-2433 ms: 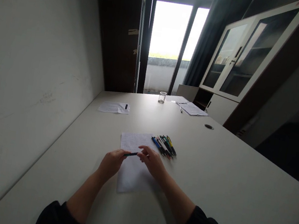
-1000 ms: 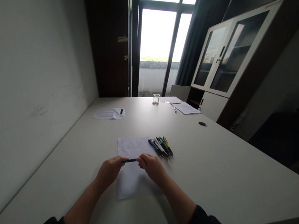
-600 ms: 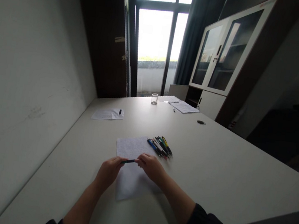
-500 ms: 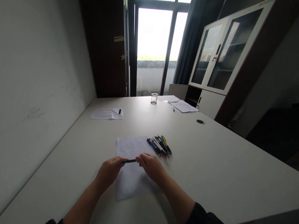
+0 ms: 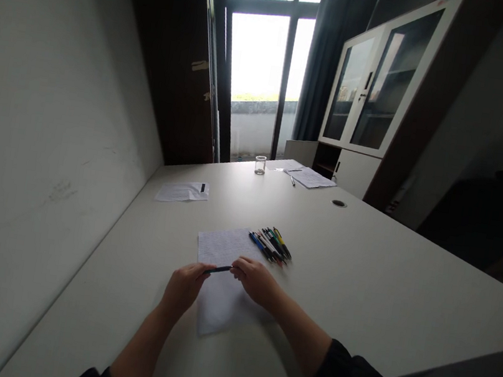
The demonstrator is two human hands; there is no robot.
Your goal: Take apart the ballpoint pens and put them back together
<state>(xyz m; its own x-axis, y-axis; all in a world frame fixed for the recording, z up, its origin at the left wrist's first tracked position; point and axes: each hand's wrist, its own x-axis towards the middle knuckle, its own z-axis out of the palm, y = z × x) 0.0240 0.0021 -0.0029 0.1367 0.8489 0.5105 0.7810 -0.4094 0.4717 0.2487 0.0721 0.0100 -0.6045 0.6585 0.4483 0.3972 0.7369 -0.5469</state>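
A dark pen (image 5: 219,269) is held level between my two hands above a written sheet of paper (image 5: 224,247) on the white table (image 5: 361,274). My left hand (image 5: 184,285) pinches the pen's left end, fingers closed. My right hand (image 5: 256,280) grips the right end, fingers curled. Just right of the sheet lies a bunch of several coloured pens (image 5: 271,244), a little beyond my right hand.
A folded paper with a small black item (image 5: 182,191) lies at the far left by the wall. At the far end stand a small glass (image 5: 260,164), papers and a pen (image 5: 307,177). A cable hole (image 5: 339,203) and a glass-door cabinet (image 5: 380,88) are to the right.
Both hands keep the same hold on the pen. Only the view has shifted, tilting up and drifting left since the earliest frame.
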